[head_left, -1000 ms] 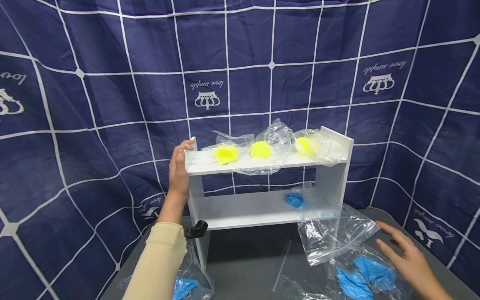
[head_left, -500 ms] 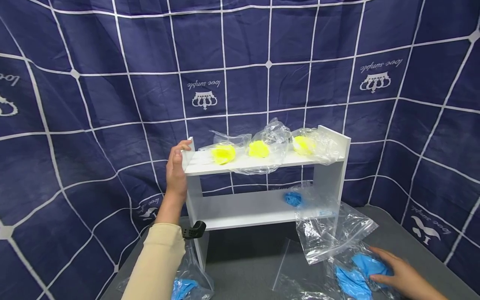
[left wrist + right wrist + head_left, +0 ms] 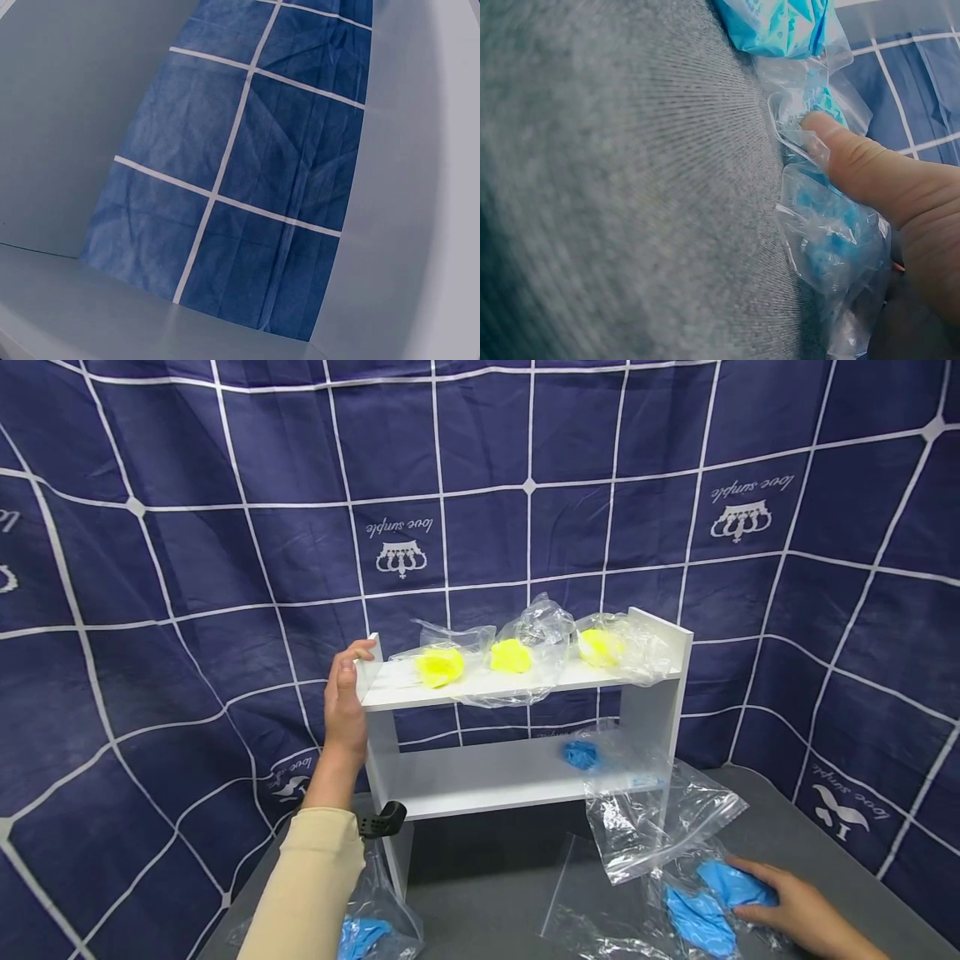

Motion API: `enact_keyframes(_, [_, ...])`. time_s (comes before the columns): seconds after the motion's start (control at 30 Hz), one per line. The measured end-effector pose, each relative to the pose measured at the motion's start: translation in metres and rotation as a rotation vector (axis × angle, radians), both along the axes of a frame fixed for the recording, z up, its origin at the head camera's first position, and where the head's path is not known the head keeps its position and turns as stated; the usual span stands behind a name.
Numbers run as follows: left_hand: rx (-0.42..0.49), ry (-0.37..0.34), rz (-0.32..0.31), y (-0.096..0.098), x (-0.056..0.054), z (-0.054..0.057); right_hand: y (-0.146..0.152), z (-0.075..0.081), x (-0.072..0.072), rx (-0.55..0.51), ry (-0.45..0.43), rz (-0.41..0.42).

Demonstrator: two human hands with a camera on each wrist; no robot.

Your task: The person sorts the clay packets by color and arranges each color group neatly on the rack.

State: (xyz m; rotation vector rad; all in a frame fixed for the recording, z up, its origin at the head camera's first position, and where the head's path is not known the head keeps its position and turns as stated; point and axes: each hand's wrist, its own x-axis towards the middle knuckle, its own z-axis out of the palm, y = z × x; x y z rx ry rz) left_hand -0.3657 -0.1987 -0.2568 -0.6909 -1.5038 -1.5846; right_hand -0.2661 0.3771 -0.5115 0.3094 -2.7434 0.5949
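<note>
A white two-tier shelf (image 3: 480,777) stands on the grey tabletop. My left hand (image 3: 346,706) holds its upper left side panel, fingers over the top edge. In the left wrist view only the shelf's panels (image 3: 405,187) and the cloth behind show. At the front right, my right hand (image 3: 798,910) grips a clear plastic bag with a blue lump (image 3: 731,882) inside. In the right wrist view the thumb (image 3: 862,161) presses into the crinkled plastic bag (image 3: 829,232); the other fingers are mostly hidden. A second blue lump (image 3: 701,922) in clear plastic lies just left of it.
Bagged yellow lumps (image 3: 441,667) line the top tier. On the lower tier, a zip bag with a small blue lump (image 3: 581,754) hangs over the front edge. Another blue bag (image 3: 362,937) lies at front left. Blue gridded cloth (image 3: 487,543) surrounds the table.
My right hand has moved down and left from above the bags, and its fingers have closed on the right-hand blue one. The left hand stays on the shelf panel.
</note>
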Motion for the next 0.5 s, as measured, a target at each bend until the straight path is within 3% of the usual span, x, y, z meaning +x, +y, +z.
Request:
enact_keyframes(0.27, [0.001,-0.010,-0.010,-0.001,0.000,-0.001,-0.004,0.004,0.002,-0.014,-0.006,-0.053])
enact_keyframes(0.43, [0.004,-0.003,-0.007,-0.001,-0.002,-0.002,-0.003,0.008,0.003,-0.024,0.097,-0.074])
enact_keyframes(0.5, [0.008,0.001,-0.011,-0.001,-0.002,-0.002,-0.002,0.013,0.003,-0.023,0.101,-0.086])
